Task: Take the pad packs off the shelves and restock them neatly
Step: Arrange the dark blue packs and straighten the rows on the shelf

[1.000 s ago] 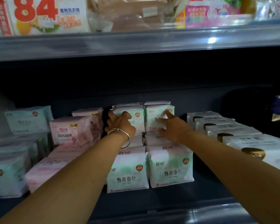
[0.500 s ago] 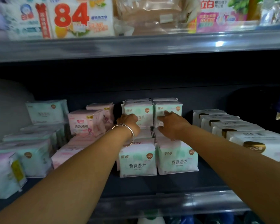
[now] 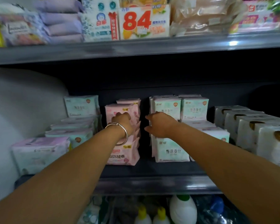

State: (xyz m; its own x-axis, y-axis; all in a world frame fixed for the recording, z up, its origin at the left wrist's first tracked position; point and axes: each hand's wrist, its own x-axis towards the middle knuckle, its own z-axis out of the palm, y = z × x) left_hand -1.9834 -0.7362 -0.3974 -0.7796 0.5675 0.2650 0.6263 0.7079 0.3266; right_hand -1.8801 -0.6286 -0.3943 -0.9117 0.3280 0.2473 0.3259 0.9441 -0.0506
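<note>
On the middle shelf (image 3: pixel 152 183), the pink pad packs (image 3: pixel 124 156) stood in a stack that ran from near the front lip back into the dark, the rear pack raised above the front one. My left hand (image 3: pixel 122 121), a bangle (image 3: pixel 119 131) round its wrist, lay against the face of the upper pink pack; I could not tell whether its fingers gripped the pack or only pressed it. My right hand (image 3: pixel 160 125) hung released, fingers spread, at the left edge of the mint-green pad packs (image 3: pixel 171 151), thumb reaching into the narrow dark gap between the pink stack and the green ones. That gap was the only free lane between the two stacks. Just right of the green packs ran a row of white boxes (image 3: pixel 249 128), and left of the pink stack more mint packs (image 3: pixel 74 131) leaned in a loose pile. A strip of bare shelf lay in front of the packs.
</note>
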